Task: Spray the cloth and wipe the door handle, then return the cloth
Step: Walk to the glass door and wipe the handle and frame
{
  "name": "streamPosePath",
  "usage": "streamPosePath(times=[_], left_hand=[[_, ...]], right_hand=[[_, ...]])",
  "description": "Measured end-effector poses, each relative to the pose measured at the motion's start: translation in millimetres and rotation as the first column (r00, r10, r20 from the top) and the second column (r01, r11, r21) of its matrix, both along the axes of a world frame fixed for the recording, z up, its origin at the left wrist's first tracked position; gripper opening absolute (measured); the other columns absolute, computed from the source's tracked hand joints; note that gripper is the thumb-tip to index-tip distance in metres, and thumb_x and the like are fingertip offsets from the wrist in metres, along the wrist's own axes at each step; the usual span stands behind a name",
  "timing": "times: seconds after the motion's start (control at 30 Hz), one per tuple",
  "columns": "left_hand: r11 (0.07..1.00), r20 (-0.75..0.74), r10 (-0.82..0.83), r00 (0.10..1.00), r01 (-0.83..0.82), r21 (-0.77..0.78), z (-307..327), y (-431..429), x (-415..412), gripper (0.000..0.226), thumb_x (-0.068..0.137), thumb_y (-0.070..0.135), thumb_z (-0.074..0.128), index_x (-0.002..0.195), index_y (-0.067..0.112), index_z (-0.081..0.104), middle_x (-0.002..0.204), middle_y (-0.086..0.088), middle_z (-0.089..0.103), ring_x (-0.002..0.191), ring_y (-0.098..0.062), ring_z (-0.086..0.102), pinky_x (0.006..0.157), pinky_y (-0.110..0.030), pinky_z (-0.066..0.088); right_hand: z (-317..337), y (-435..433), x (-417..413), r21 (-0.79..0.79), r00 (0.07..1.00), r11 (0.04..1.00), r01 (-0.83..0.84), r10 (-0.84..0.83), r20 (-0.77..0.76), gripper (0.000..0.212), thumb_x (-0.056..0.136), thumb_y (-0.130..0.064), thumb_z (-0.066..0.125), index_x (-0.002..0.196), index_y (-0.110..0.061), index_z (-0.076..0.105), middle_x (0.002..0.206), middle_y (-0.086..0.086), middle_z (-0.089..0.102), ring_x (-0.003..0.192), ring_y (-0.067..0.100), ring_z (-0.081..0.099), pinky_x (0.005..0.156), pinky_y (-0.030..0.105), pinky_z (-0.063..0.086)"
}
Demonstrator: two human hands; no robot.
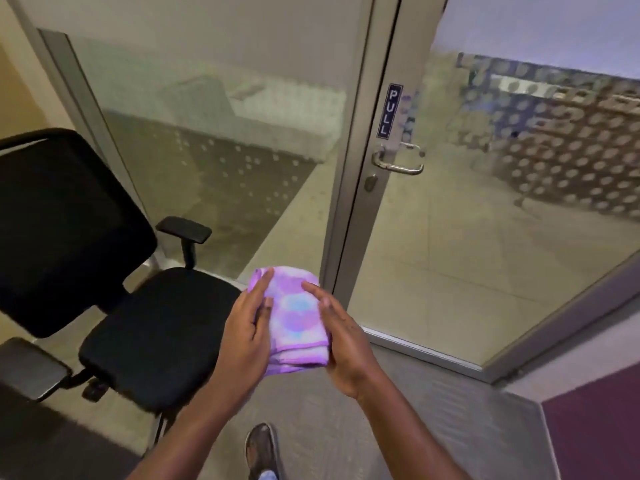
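A folded purple, pink and blue patterned cloth (294, 317) is held at waist height between both hands. My left hand (247, 336) grips its left side, thumb on top. My right hand (341, 336) presses against its right edge, fingers stretched forward. The metal lever door handle (401, 164) sits on the frame of a glass door (485, 271), up and to the right of the cloth, well beyond both hands. A "PULL" sign (389, 110) is fixed just above the handle. No spray bottle is in view.
A black office chair (104, 271) stands close on the left, its seat beside my left hand. A glass partition (225, 150) fills the wall left of the door. A keyhole (370, 183) sits below the handle. My shoe (261, 448) is on the grey floor.
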State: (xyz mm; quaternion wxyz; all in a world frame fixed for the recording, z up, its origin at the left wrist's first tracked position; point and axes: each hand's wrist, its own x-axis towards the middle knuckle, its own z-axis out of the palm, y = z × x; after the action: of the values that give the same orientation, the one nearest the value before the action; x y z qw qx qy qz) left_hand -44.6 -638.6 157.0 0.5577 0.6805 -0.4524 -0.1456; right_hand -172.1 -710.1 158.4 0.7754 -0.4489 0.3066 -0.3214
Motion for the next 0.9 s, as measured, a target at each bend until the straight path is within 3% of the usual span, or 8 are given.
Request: streamPosePath(times=[0.13,0.23,0.43,0.53,0.67,0.8,0.9], left_hand=[[0.995,0.072,-0.092,0.993,0.094,-0.023,3.3,-64.7,31.2,0.045,0.098,-0.001,0.043,0.137,0.021,0.045,0.133,0.0,0.049,0.116,0.002,0.044,0.094,0.001,0.027],[0.984,0.106,-0.165,0.981,0.171,-0.049,11.1,-110.7,58.1,0.04,0.097,0.011,0.042,0.136,0.014,0.05,0.128,-0.007,0.053,0.116,-0.013,0.049,0.097,-0.006,0.031],[0.949,0.132,-0.306,0.943,0.313,-0.041,11.6,-190.7,97.6,0.046,0.092,0.018,0.039,0.137,0.015,0.05,0.121,-0.011,0.049,0.109,-0.007,0.048,0.095,-0.005,0.031],[0.944,0.182,-0.312,0.933,0.325,-0.05,5.4,-218.0,102.9,0.038,0.095,0.007,0.044,0.131,0.015,0.055,0.122,-0.008,0.046,0.107,-0.001,0.044,0.092,0.001,0.028],[0.935,0.245,-0.343,0.907,0.355,-0.007,-6.9,-247.9,106.1,0.04,0.094,-0.007,0.047,0.127,0.011,0.059,0.123,-0.005,0.042,0.107,0.003,0.041,0.09,0.005,0.025],[0.92,0.277,-0.389,0.879,0.389,0.056,-16.7,-279.5,103.1,0.033,0.096,0.009,0.043,0.124,0.011,0.06,0.124,-0.003,0.042,0.106,0.001,0.042,0.09,0.003,0.026],[0.913,0.274,-0.407,0.871,0.399,0.087,-20.9,-300.8,95.0,0.036,0.093,0.016,0.039,0.122,0.011,0.061,0.125,-0.003,0.043,0.106,-0.006,0.047,0.09,-0.007,0.032]], right_hand=[[6.7,-48.0,20.0,0.111,0.987,0.988,0.105,-0.117,0.108,0.032,0.1,-0.017,0.043,0.126,-0.012,0.062,0.122,0.001,0.069,0.111,0.02,0.065,0.087,0.035,0.056],[13.9,-84.3,35.0,0.198,0.971,0.968,0.155,-0.186,0.151,0.033,0.097,-0.016,0.047,0.126,-0.013,0.063,0.123,0.005,0.068,0.112,0.025,0.065,0.089,0.04,0.055],[13.2,-147.9,61.6,0.245,0.948,0.945,0.218,-0.265,0.178,0.036,0.096,-0.021,0.047,0.129,-0.018,0.061,0.13,0.008,0.064,0.119,0.031,0.06,0.092,0.045,0.052],[10.7,-167.4,69.8,0.258,0.933,0.933,0.252,-0.305,0.191,0.036,0.099,-0.022,0.045,0.133,-0.018,0.056,0.133,0.01,0.061,0.122,0.032,0.057,0.096,0.047,0.049],[3.7,-188.6,71.5,0.267,0.916,0.925,0.27,-0.332,0.224,0.038,0.1,-0.027,0.047,0.137,-0.019,0.047,0.134,0.012,0.059,0.121,0.035,0.057,0.083,0.044,0.057],[-7.0,-213.3,68.0,0.343,0.898,0.895,0.284,-0.374,0.232,0.044,0.097,-0.031,0.051,0.139,-0.018,0.042,0.136,0.016,0.057,0.121,0.037,0.056,0.077,0.045,0.059],[-14.9,-232.9,64.9,0.389,0.885,0.866,0.315,-0.416,0.209,0.05,0.095,-0.035,0.053,0.139,-0.015,0.04,0.132,0.017,0.059,0.112,0.033,0.062,0.078,0.046,0.058]])
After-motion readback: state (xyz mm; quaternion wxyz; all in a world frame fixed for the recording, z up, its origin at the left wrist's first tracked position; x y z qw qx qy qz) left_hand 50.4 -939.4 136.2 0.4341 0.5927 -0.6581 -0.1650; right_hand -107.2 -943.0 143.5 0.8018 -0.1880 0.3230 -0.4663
